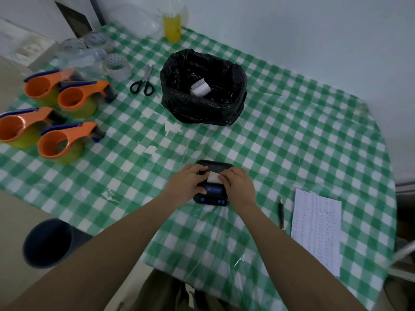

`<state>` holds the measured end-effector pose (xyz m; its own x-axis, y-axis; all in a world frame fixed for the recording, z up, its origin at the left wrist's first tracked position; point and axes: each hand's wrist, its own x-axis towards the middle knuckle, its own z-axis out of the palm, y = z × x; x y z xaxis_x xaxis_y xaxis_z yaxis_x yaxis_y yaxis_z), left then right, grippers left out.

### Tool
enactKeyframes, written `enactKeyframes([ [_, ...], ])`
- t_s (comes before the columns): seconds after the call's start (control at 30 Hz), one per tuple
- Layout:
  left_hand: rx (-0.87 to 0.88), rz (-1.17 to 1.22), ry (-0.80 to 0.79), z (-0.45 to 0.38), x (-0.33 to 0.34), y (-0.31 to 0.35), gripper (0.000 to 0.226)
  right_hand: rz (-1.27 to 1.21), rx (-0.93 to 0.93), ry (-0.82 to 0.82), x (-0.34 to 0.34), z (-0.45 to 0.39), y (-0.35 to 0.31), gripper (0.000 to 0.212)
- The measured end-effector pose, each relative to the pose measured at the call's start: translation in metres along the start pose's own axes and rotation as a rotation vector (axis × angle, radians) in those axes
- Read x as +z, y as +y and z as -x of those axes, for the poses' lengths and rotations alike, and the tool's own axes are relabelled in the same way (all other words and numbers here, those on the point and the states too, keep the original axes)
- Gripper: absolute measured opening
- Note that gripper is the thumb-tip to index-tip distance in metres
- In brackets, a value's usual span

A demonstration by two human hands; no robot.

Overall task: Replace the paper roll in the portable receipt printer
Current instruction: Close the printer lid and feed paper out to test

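Green-and-white checked tablecloth (292,140) under clear plastic, with a black portable receipt printer (212,194) near the front edge, half hidden under two bare hands. Left hand (189,179) clamped over the printer's left side, thumb down by the blue label; right hand (237,184) laid over the right side, fingertips on a white strip of paper (213,177) that sticks up from the middle. Impossible to tell whether those fingers pinch the strip or only press on it, nor whether the lid is fully closed; paper roll itself out of sight inside. Lettering on the printer's label too small to read. Beyond the printer, well apart, a bin lined with a black bag (203,86), one white paper roll (199,87) lying inside. Just left of the bin, one pair of black-handled scissors (143,80). At far left, four orange tape dispensers (67,117) in a cluster, the nearest-left one cut off by the frame edge; behind them, several clear tape rolls (98,52), partly wrapped in plastic and hard to count. At the back edge, one bottle of yellow liquid (172,26), its top washed out. Right of the printer, one pen (281,215) beside one printed sheet (316,230), text illegible. Off the table at lower left, a dark round bucket (47,243).
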<state>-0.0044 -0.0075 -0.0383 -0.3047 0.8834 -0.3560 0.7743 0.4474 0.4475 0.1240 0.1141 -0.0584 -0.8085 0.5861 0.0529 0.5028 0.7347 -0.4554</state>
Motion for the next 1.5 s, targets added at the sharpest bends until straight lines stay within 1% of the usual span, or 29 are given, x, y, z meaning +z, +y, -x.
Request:
enactKeyframes([
  [0.07, -0.039, 0.151, 0.038, 0.005, 0.004, -0.001, 0.057, -0.031, 0.068, -0.098, -0.009, -0.007, -0.005, 0.022],
  [0.13, -0.077, 0.325, 0.087, 0.013, 0.01, 0.0, 0.058, -0.086, 0.155, -0.156, -0.017, -0.009, -0.009, 0.03],
  [0.27, -0.167, 0.543, 0.159, 0.023, 0.018, 0.006, 0.069, -0.398, 0.38, -0.08, -0.023, 0.016, -0.012, 0.04],
  [0.37, -0.248, 0.642, 0.127, 0.026, 0.025, 0.004, 0.077, -0.499, 0.45, -0.085, -0.018, 0.043, -0.009, 0.041],
  [0.47, -0.292, 0.747, 0.128, 0.029, 0.029, 0.004, 0.072, -0.595, 0.522, -0.067, -0.012, 0.055, -0.008, 0.04],
  [0.53, -0.301, 0.753, 0.141, 0.03, 0.031, 0.004, 0.066, -0.606, 0.565, -0.045, -0.009, 0.057, -0.009, 0.038],
  [0.7, -0.309, 0.758, 0.173, 0.031, 0.039, 0.004, 0.061, -0.684, 0.647, 0.0, -0.003, 0.056, -0.006, 0.031],
  [0.83, -0.311, 0.705, 0.174, 0.03, 0.041, 0.007, 0.066, -0.707, 0.664, 0.01, -0.002, 0.055, -0.004, 0.028],
  [0.97, -0.317, 0.619, 0.136, 0.029, 0.041, 0.004, 0.082, -0.705, 0.668, 0.005, -0.002, 0.054, -0.003, 0.028],
  [1.07, -0.316, 0.505, 0.089, 0.028, 0.038, 0.004, 0.082, -0.703, 0.675, -0.003, -0.001, 0.053, -0.002, 0.029],
  [1.23, -0.309, 0.429, 0.022, 0.027, 0.037, 0.001, 0.083, -0.727, 0.677, 0.004, -0.001, 0.054, -0.002, 0.028],
  [1.5, -0.306, 0.393, 0.036, 0.027, 0.036, 0.002, 0.083, -0.728, 0.638, 0.009, 0.001, 0.054, 0.003, 0.03],
])
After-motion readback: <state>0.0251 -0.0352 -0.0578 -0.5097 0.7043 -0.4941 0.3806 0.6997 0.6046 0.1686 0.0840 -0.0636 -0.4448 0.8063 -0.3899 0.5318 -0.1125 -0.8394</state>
